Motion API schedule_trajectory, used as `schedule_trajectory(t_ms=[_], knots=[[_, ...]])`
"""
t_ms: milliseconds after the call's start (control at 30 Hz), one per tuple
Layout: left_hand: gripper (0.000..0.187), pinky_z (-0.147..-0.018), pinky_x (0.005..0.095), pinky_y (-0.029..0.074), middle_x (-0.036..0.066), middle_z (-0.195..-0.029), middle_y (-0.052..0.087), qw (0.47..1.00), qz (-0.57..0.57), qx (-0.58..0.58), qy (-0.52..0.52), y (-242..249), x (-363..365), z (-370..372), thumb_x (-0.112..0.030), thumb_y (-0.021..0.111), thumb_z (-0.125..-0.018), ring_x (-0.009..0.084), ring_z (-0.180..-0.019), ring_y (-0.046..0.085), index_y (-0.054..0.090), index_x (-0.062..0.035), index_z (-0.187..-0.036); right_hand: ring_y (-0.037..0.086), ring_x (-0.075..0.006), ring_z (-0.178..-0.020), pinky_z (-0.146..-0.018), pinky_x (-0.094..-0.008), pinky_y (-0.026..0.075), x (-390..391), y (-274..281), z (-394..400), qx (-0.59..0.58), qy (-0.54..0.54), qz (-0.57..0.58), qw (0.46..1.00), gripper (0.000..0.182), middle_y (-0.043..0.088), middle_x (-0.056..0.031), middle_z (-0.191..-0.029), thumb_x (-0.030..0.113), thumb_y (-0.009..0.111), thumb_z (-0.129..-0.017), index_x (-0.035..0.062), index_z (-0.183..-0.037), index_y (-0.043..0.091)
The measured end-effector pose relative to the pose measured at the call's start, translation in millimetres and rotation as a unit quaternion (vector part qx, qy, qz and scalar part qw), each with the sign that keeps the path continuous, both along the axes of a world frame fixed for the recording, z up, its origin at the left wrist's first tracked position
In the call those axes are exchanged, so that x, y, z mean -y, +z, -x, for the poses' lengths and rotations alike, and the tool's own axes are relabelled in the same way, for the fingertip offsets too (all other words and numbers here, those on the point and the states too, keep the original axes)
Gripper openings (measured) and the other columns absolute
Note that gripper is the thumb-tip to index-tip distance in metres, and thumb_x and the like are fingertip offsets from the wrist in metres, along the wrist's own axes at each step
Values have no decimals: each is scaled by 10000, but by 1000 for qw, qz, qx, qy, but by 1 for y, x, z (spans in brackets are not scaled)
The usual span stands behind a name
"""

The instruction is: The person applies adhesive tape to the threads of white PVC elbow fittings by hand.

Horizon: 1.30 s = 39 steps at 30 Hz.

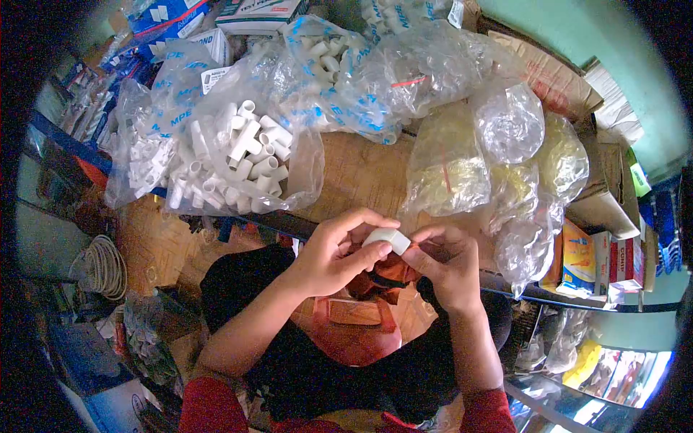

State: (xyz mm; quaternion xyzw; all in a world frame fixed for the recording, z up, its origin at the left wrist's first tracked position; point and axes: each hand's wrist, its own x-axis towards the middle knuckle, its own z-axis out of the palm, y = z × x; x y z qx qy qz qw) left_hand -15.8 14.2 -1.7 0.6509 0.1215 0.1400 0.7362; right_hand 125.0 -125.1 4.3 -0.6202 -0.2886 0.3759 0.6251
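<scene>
White plastic fitting [387, 239], one piece only, sits at the centre of the frame, pinched between both hands just above the person's lap. Left hand [339, 252] curls around it from the left, thumb pressed along its lower edge and the other fingers [361, 219] bent closed over the top. Right hand [446, 263] meets it from the right, fingertips closed tight on the end of the piece, the palm turned inward. Under the hands lies a red stool [357, 321], partly hidden. Above them, on a wooden shelf [361, 173], an open clear bag [242, 162] in the upper left holds a heap of similar white fittings, too many and too jumbled to count. Around it I can count at least six more plastic bags, some printed blue, some clear [509, 123], and small boxes [603, 263] stand at the right edge.
</scene>
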Motion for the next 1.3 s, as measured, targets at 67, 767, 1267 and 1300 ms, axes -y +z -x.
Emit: schedule_trajectory(t_ms=[67,767,1267,1300], knots=[[261,-736,216,467,55,-951,619,999,27,7,-19,-2,-3,1,-91,584,-900,79,-871,577,534,-12,-1143,614,-113,-734,-656,-240,500,0,0,1,-17,4,9,1000,149,664,-69,-819,-11,710,-770,-22,-899,637],[242,-690,223,457,27,-972,602,999,-18,21,-44,-2,-4,-1,-114,594,-898,69,-812,549,556,-22,-1119,622,-160,-878,-780,-282,507,-1,4,2,-175,93,-67,978,351,641,-101,-977,-26,661,-796,8,-1124,542],[249,-764,268,489,73,-1051,624,997,-12,46,-54,-3,-6,-1,-34,610,-860,113,-898,593,563,-12,-1103,645,-150,-688,-607,-248,521,2,0,9,-75,55,-78,993,295,628,-78,-800,-40,620,-822,-25,-1109,555],[251,-767,269,488,75,-1058,623,997,-21,49,-56,-2,-7,0,-34,615,-856,115,-901,594,565,-10,-1101,643,-146,-678,-595,-242,519,2,1,7,-71,66,-72,993,298,623,-72,-789,-37,620,-823,-25,-1113,555]])
